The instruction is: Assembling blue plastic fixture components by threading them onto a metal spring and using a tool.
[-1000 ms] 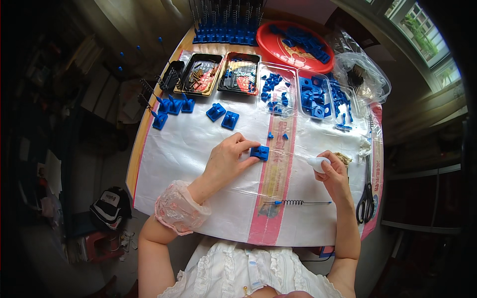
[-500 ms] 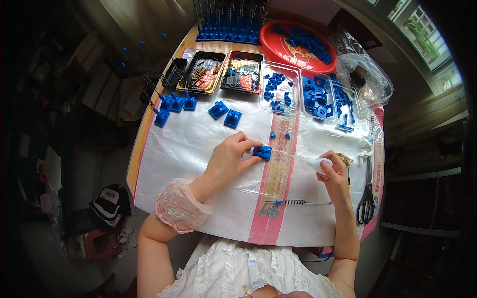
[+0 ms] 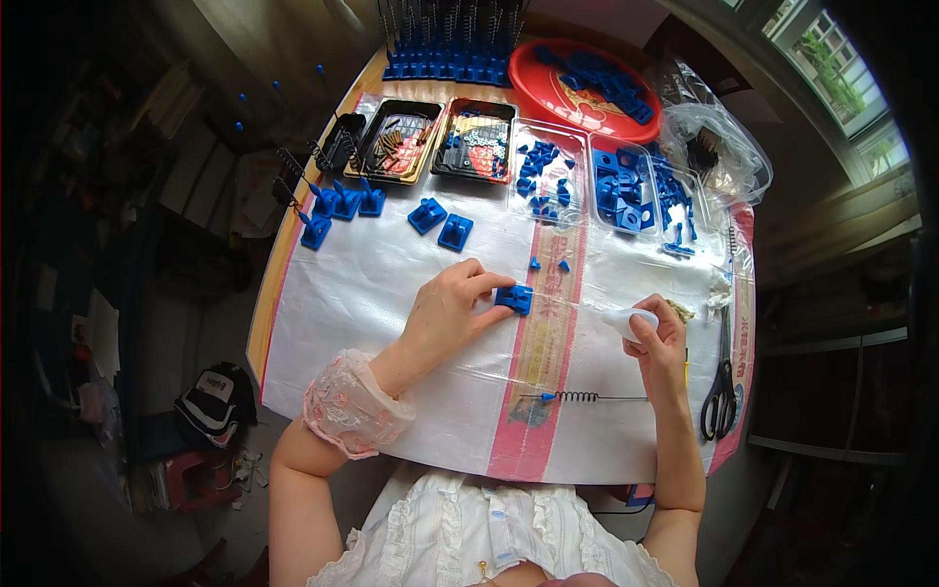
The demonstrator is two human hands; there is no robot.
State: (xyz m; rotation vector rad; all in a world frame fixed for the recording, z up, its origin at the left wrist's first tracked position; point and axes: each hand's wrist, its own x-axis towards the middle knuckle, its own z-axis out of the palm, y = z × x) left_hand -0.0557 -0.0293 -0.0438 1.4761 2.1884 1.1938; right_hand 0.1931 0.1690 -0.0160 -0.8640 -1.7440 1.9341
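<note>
My left hand (image 3: 452,305) pinches the left edge of a small blue plastic base (image 3: 514,299) between thumb and forefinger, down on the table covering. My right hand (image 3: 659,338) is closed round a small white squeeze bottle (image 3: 627,323), whose tip points left toward the base but stays apart from it. Two tiny blue pieces (image 3: 535,264) lie just beyond the base. Nearer to me rests a black coiled spring wire (image 3: 577,396) with a blue tip. Two more blue bases (image 3: 454,233) sit beyond my left hand.
Black trays (image 3: 401,142) of small metal parts and clear boxes (image 3: 548,174) of blue pieces line the far side. Behind them are a red basin (image 3: 585,93) and rows of blue bases with springs (image 3: 445,64). Black scissors (image 3: 719,401) lie at the right edge.
Almost nothing differs. The view has shifted very slightly; both hands keep their hold on the blue base and the squeeze bottle.
</note>
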